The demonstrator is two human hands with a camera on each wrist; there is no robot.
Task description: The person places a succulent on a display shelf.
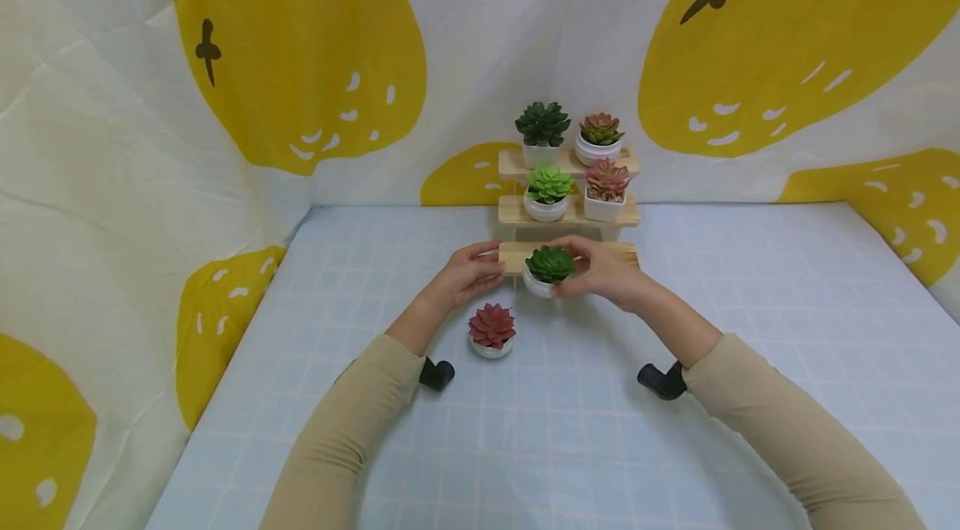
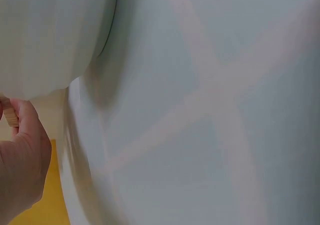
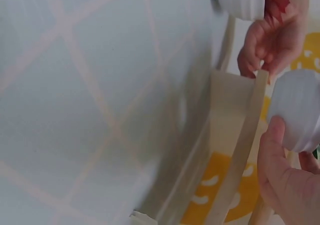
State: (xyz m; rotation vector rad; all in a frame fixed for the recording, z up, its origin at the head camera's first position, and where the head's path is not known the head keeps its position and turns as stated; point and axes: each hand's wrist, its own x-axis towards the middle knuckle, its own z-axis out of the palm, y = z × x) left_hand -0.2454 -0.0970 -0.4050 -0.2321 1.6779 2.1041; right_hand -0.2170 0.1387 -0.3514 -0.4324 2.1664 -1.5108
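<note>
My right hand (image 1: 606,273) pinches the white pot (image 3: 298,110) of a dark green succulent (image 1: 551,264), fingers and thumb on opposite sides. The pot is at the front of the lowest step of a three-tier wooden stand (image 1: 514,257); in the right wrist view it looks apart from the board. At that step's left end my left hand (image 1: 471,273) grips the board between thumb and fingers. A red succulent (image 1: 492,326) in a white pot stands on the table before the stand. Its pot (image 2: 47,40) looms large in the left wrist view.
The middle step bears a bright green succulent (image 1: 548,185) and a pink one (image 1: 607,180). On the top step stand a dark green succulent (image 1: 542,126) and a reddish-green one (image 1: 600,130). A patterned curtain (image 1: 480,38) hangs behind the checked tablecloth (image 1: 525,447).
</note>
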